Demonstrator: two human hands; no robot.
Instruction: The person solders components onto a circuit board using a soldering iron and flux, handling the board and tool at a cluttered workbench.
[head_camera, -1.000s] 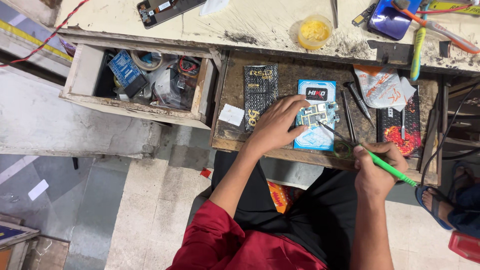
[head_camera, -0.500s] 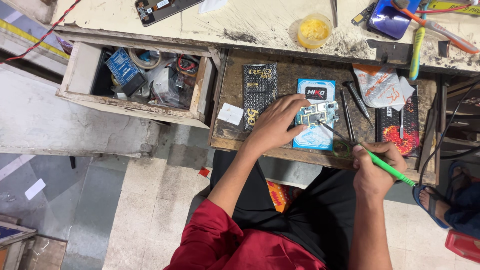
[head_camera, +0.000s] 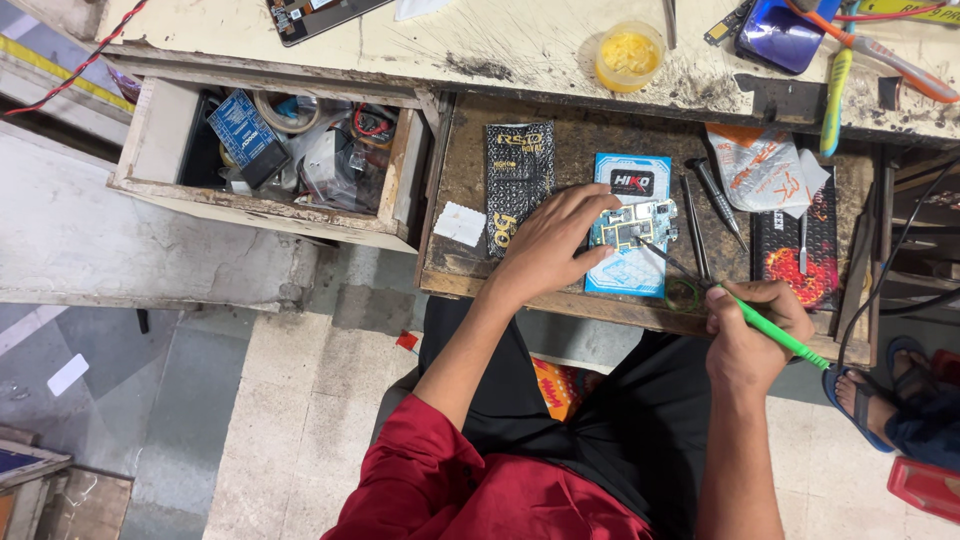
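Left hand (head_camera: 555, 240) lies flat on the pull-out shelf (head_camera: 455, 190), fingers spread, fingertips pressing the left edge of a small circuit board (head_camera: 632, 226). Not closed round it, only pinning it down. Board sits on a blue card packet (head_camera: 630, 275) near the middle of the shelf, just right of a black packet (head_camera: 520, 170)

Right hand (head_camera: 755, 325) closed in a pen grip on a green-handled tool (head_camera: 775, 330). Thin dark shaft runs up and left; tip (head_camera: 645, 243) meets the lower right part of the board

Judgement on doing this step well:
- keep the left fingertips firm, since the board rests on slick card and would likely slide under a sideways push
- heel of the right hand looks close to the shelf edge; resting it there should steady the tip
- work with light pressure, as the parts on the board look tiny and crowded; too small to tell which one the tip touches
- keep the tip well off the holding fingers

Round about: two dark metal tools (head_camera: 705, 215) lie just right of the board, a crumpled white and orange wrapper (head_camera: 760, 165) beyond them. Yellow tub (head_camera: 628, 55) on the bench top above. Open drawer (head_camera: 135, 140) of odds and ends well to the left
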